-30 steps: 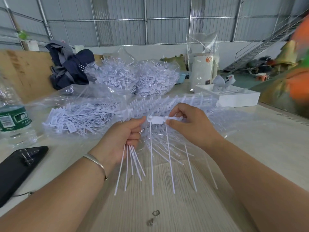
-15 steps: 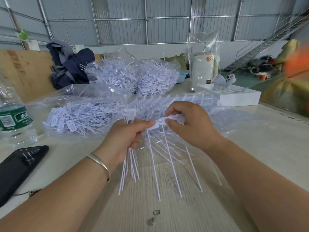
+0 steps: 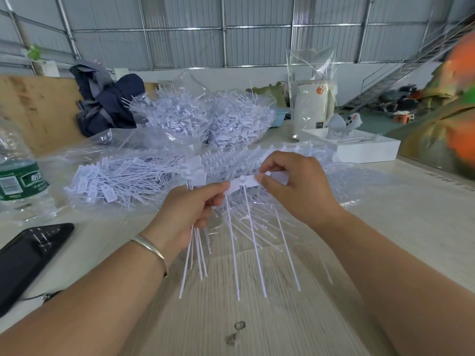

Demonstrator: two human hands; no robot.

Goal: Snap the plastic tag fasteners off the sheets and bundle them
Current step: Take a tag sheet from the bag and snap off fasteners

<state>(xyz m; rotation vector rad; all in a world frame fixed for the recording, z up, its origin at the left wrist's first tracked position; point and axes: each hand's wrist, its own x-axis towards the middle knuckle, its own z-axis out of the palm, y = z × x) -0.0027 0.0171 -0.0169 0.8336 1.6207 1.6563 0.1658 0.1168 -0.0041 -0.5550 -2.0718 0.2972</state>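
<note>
1. Pinching a short fastener strip (image 3: 243, 181) at centre, left hand (image 3: 190, 217) and right hand (image 3: 295, 186) curled on either end.
2. Clutching also a bundle (image 3: 196, 255) of snapped tags in the left grip, stems hanging toward 6 o'clock.
3. Lying beyond at 12 o'clock, the sheets (image 3: 231, 158) in plastic on the bench (image 3: 411, 214).
4. Resting at 9 o'clock, bagged tags (image 3: 123, 181); phone (image 3: 28, 255) at 8.

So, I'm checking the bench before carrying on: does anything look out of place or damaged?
Only a small dark mark on the table near the front edge, perhaps a stain or scuff. Otherwise the left hand grips loose fasteners and the right hand pinches the strip.
</note>
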